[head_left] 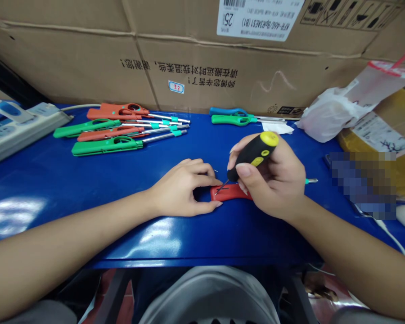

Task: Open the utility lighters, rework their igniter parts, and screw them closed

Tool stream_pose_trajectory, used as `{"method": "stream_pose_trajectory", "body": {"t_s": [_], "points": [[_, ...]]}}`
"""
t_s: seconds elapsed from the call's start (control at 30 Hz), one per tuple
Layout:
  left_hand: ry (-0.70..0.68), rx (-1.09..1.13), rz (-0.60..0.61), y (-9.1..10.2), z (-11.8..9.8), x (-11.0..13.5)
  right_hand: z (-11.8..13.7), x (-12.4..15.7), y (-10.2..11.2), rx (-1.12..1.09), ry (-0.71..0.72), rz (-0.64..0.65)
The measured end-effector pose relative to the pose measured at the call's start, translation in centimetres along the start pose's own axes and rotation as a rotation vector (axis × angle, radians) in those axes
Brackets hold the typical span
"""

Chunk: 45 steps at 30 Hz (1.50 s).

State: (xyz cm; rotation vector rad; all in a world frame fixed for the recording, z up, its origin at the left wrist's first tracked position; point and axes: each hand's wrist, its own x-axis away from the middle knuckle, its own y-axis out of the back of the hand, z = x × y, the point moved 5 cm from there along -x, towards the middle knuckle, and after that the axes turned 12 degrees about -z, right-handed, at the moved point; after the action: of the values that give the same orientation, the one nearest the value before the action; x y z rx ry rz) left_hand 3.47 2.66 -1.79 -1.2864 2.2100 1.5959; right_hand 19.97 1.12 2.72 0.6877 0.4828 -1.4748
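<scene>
Red lighter (pixel 232 192) lies flat on the blue worktop (pixel 195 144), past the middle of the front edge and a bit to the right. Its metal end pokes out on the far side of the right hand (pixel 283 180). The left hand (pixel 178 189) is at the other end. Its thumb and pointing finger are a little way apart and hold that end between their tips. The right hand's fingers are curled closed around a black and yellow screwdriver (pixel 253 155). The screwdriver leans, and its thin tip meets the lighter near the left end.

Near the back left corner is a bunch of orange and green lighters (pixel 111 133), beside a white power strip (pixel 20 128). By the back edge, right of the middle, are a blue lighter (pixel 227 110) and a green lighter (pixel 230 119). A big cardboard box (pixel 97 67) stands behind them.
</scene>
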Motion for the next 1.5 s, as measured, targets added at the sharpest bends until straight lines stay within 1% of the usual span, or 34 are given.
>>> {"method": "stream_pose_trajectory", "body": {"t_s": [0.13, 0.27, 0.43, 0.67, 0.77, 0.9, 0.97, 1.1, 1.23, 1.3, 1.33, 1.43, 1.47, 1.5], "points": [[0.004, 0.006, 0.0, 0.0, 0.1, 0.2, -0.2, 0.1, -0.2, -0.014, -0.038, 0.038], [0.017, -0.002, 0.016, 0.0, 0.2, 0.2, -0.2, 0.2, 0.0, -0.018, -0.059, 0.032], [0.026, -0.007, 0.032, -0.1, 0.2, 0.0, -0.3, 0.3, 0.0, -0.013, -0.138, 0.042], [0.009, 0.001, 0.008, 0.0, -0.1, 0.1, 0.0, 0.3, 0.0, 0.008, -0.106, 0.048], [0.004, -0.004, 0.001, 0.0, 0.0, 0.1, 0.2, 0.1, 0.0, 0.019, -0.077, 0.065], [0.01, 0.004, 0.006, 0.1, 0.0, 0.0, 0.6, 0.0, -0.2, 0.088, -0.047, 0.053], [0.008, 0.019, 0.012, 0.1, -0.1, -0.1, 1.0, 0.1, -0.4, 0.086, -0.008, 0.055], [0.02, 0.026, 0.021, 0.1, -0.2, -0.2, 1.8, 0.0, -0.5, 0.073, 0.096, 0.1], [0.036, 0.012, 0.022, 0.0, -0.1, -0.1, 1.8, -0.5, 0.0, 0.099, 0.028, 0.22], [0.04, 0.01, 0.028, 0.0, -0.1, -0.1, 1.9, -0.8, 0.3, 0.14, 0.082, 0.244], [0.038, 0.009, 0.029, 0.0, 0.0, -0.1, 2.0, -1.0, 0.6, 0.184, 0.147, 0.222], [0.023, 0.01, 0.027, 0.1, -0.1, -0.2, 2.7, -1.4, 1.0, 0.334, 0.392, 0.106], [0.02, 0.011, 0.025, 0.1, -0.1, -0.2, 2.8, -1.4, 1.0, 0.355, 0.435, 0.093], [0.019, 0.011, 0.024, 0.1, -0.2, -0.2, 2.8, -1.5, 1.0, 0.352, 0.443, 0.107]]}}
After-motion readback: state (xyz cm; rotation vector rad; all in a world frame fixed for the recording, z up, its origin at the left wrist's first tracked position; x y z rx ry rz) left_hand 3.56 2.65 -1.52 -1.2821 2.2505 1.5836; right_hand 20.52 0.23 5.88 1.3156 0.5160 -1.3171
